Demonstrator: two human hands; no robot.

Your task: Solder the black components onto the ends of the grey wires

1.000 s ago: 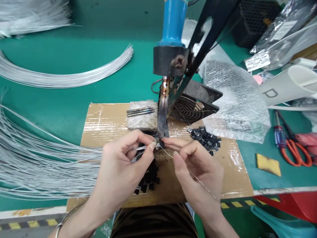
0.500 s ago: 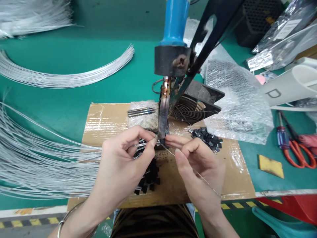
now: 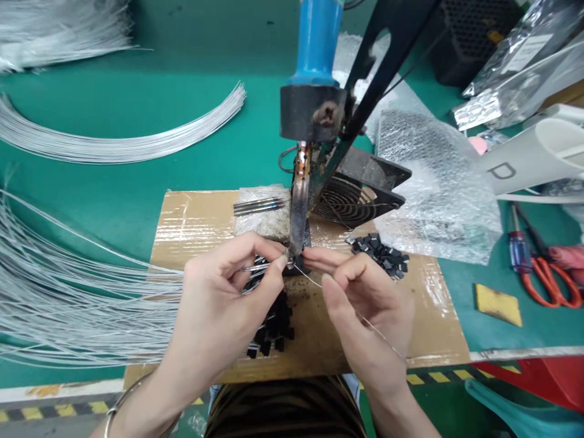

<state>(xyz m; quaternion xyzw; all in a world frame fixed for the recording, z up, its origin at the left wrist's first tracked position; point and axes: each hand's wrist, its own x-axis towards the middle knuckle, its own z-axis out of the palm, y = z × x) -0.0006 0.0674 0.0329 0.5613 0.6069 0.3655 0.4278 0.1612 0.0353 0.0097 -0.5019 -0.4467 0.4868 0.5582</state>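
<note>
Just below the soldering iron [image 3: 311, 115]: left hand [image 3: 230, 295], thumb and forefinger pinched together on a small silvery piece [image 3: 291, 264], mostly hidden.
Right hand [image 3: 371, 307]: fingers closed around a thin wire [image 3: 310, 279] leading to the left fingertips.
Black pieces [image 3: 278, 322]: heaped just below the left fingers.
Fan [image 3: 347, 198]: beyond the right fingers.
White wires [image 3: 91, 304]: left of both hands, over the worktop [image 3: 260, 115].

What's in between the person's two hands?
In the head view, a metal tip and thin wire lie between the left hand and right hand. The dark thing underneath is unclear.
</note>
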